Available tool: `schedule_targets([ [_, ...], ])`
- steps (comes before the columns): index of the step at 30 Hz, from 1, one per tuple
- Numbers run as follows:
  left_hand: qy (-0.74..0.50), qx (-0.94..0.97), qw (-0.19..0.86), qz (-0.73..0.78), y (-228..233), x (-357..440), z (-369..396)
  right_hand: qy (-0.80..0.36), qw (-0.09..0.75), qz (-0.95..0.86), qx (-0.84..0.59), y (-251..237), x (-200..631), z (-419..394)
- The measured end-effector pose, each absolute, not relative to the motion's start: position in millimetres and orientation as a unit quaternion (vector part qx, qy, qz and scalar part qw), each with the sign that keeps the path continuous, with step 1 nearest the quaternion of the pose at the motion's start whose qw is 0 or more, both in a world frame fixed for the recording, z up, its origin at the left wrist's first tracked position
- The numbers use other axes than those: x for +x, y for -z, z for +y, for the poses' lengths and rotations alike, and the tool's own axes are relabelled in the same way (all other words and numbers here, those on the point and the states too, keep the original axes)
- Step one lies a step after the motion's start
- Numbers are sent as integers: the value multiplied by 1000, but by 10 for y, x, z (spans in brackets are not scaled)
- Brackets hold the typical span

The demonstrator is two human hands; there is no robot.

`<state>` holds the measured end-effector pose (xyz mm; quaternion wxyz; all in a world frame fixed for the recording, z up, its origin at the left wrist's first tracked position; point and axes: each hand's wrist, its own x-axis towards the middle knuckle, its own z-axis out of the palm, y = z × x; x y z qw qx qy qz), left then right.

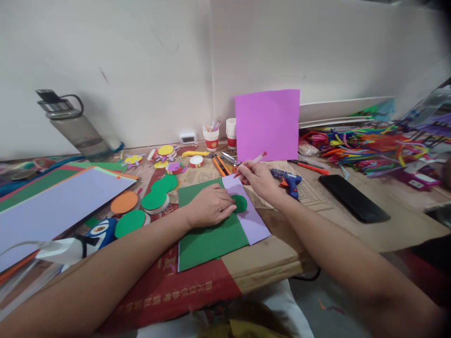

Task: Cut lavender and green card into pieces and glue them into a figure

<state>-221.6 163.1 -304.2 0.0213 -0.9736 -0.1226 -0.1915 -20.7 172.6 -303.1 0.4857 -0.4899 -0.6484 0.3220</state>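
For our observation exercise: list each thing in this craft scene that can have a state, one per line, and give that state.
Left hand: pressed flat on the green circular paper cutout.
Right hand: closed grip on the red-tipped pencil, tip on the lilac paper sheet.
Green rectangular paper sheet: lying flat, partly under the lilac sheet.
Grey plastic water bottle: lid shut, leaning.
Black smartphone: screen dark, lying flat.
Blue glue gun: lying on its side.

Printed characters seen on red cardboard (169, 291) at near table edge, light on red, too blurred and small for reading. Faint line print seen also on brown cardboard (317, 197) near glue gun (287, 179), not legible. No brand or number readable anywhere else.
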Motion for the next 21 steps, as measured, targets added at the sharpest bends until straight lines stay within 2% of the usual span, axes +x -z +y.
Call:
schedule_targets([
  [6, 230, -969, 9, -86, 3037, -2225, 1626, -260, 424, -717, -489, 2861, -238, 1583],
  [13, 240, -966, 28, -96, 3032, -2218, 1617, -243, 344, -757, -499, 2853, -300, 1537],
  [21, 222, -969, 21, -105, 3070, -2236, 1638, -244, 315, -771, -497, 2925, -342, 1527],
])
